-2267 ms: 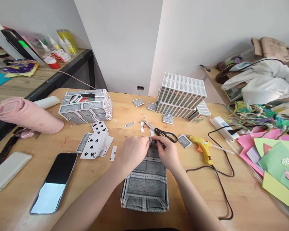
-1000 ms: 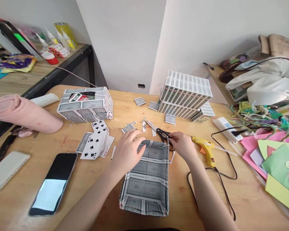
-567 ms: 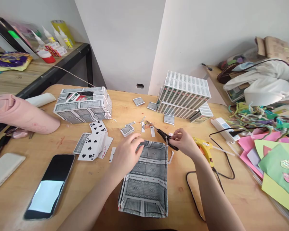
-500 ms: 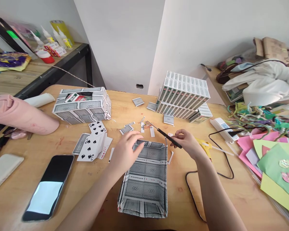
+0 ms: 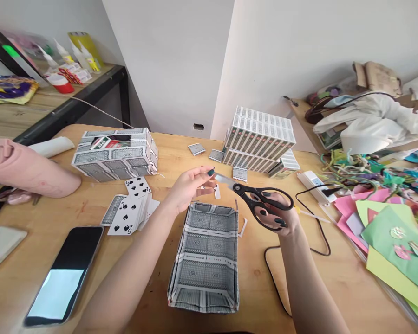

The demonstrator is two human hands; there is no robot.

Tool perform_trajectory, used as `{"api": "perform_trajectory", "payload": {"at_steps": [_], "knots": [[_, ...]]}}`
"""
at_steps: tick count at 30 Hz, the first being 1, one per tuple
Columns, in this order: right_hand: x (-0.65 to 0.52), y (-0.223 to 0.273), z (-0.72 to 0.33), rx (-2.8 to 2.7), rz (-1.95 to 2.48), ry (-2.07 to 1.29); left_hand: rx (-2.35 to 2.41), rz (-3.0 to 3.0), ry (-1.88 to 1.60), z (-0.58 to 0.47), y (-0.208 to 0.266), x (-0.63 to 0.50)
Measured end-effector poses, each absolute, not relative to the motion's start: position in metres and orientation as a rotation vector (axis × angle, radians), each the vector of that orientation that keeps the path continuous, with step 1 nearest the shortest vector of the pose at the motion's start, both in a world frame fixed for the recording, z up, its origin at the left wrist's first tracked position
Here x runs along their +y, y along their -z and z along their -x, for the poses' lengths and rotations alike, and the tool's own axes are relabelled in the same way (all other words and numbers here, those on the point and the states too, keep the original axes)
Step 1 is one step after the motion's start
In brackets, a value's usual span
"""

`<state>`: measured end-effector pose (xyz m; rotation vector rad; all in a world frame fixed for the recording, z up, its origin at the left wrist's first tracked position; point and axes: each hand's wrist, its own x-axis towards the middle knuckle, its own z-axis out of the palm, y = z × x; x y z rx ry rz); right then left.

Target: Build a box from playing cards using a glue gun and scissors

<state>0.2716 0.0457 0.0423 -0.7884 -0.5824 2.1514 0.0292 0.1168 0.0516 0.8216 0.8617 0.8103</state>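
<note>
My right hand holds a pair of scissors by the black handles, with fingers through the loops. The blades point left, closed together. My left hand has its thumb and fingers curled around the blade tip; part of the grip is hidden. Below both hands stands an open box covered in grey-backed playing cards, its inside facing me. Beyond the left hand lie small cut pieces of card, partly covered by the fingers. A thin strip of card lies beside the box's right edge.
At left are loose playing cards, a phone, a pink roll and a second card-covered box. Stacked card packs stand at the back. A black cable, a power strip and coloured paper lie at right.
The scissors have turned so their loops face me and the tip points left. My left hand has risen from the box's far edge to the blade tip. The view has shifted slightly.
</note>
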Motion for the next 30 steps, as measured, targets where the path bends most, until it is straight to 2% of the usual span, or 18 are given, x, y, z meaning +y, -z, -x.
{"api": "perform_trajectory", "payload": {"at_steps": [4,10,22,25,30], "knots": [[0.046,-0.043,-0.268,-0.596,0.853,-2.164,0.865,-0.813,-0.806,-0.032,-0.047,0.117],[0.038,-0.052,-0.259,-0.707,1.004,-1.727,0.974,-0.755,-0.863,-0.025,-0.043,0.12],[0.041,-0.073,-0.261,-1.123,1.221,-1.489,1.024,-0.622,-0.88,-0.015,-0.047,0.123],[0.049,-0.074,-0.257,-1.267,1.154,-1.336,1.037,-0.57,-0.889,-0.015,-0.048,0.122],[0.06,-0.072,-0.237,-1.163,0.914,-1.071,1.036,-0.626,-0.81,-0.015,-0.04,0.118]]}}
